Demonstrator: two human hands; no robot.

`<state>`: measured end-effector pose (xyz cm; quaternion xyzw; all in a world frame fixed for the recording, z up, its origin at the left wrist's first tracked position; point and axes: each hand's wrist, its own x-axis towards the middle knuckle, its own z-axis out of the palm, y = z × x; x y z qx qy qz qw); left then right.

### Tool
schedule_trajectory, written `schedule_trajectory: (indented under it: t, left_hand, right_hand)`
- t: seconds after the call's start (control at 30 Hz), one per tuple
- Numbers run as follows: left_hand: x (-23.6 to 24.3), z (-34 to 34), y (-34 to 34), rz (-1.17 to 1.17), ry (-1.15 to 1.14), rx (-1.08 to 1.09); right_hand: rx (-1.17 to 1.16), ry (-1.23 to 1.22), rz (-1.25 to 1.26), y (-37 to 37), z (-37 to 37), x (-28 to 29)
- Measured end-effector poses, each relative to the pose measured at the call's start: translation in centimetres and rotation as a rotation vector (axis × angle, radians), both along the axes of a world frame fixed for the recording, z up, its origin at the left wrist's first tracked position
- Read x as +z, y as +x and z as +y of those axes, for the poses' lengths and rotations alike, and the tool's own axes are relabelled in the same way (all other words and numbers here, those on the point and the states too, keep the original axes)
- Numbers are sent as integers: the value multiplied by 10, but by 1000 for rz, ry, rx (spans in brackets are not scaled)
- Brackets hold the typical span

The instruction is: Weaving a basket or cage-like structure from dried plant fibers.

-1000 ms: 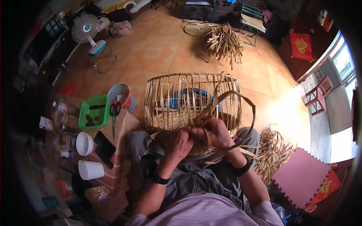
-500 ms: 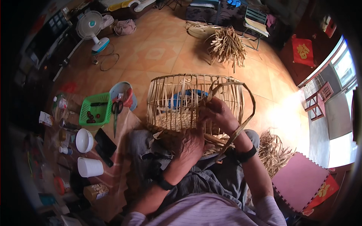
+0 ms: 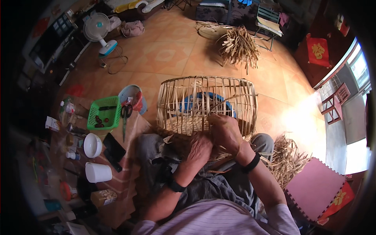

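Observation:
A half-woven basket [image 3: 172, 90] of pale straw strips rests by my lap, with upright ribs and a denser woven band low down. My left hand [image 3: 199, 147] is closed at its near side, fingertips tucked beside my other hand; what they grip is hard to see. My right hand [image 3: 226, 133], slightly higher, is pinched on straw strips among the ribs, its back toward me. A blue tub [image 3: 187, 103] holding straw shows through the ribs; I cannot tell if it is inside or behind.
Left, a low table holds a green basket [image 3: 103, 111], scissors [image 3: 127, 111], white bowl [image 3: 93, 145] and cup [image 3: 95, 172]. A pink foam mat [image 3: 313, 186] and straw pile [image 3: 286, 158] lie right. Further off are a fan [image 3: 105, 49], straw bundle [image 3: 239, 45] and folding chair [image 3: 268, 25].
The long loop of strip that arched to the right has dropped out of sight. My right hand rose, then came lower; my left hand shifted rightward, close against it.

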<state>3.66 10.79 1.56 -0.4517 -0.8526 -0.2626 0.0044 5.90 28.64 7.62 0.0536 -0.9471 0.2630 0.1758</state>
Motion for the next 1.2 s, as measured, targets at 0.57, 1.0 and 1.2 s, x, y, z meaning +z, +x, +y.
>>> schedule_trajectory:
  t: [0.57,1.0,1.2]
  left_hand:
    - [8,4,-5,-134,93,7]
    - [72,-4,1,-272,131,78]
    - [36,10,3,-222,178,19]
  right_hand:
    - [-76,-1693,-335,107,40,-22]
    - [-363,-1540,-242,107,60,-17]
    - [-167,-1190,-759,143,57,-11]
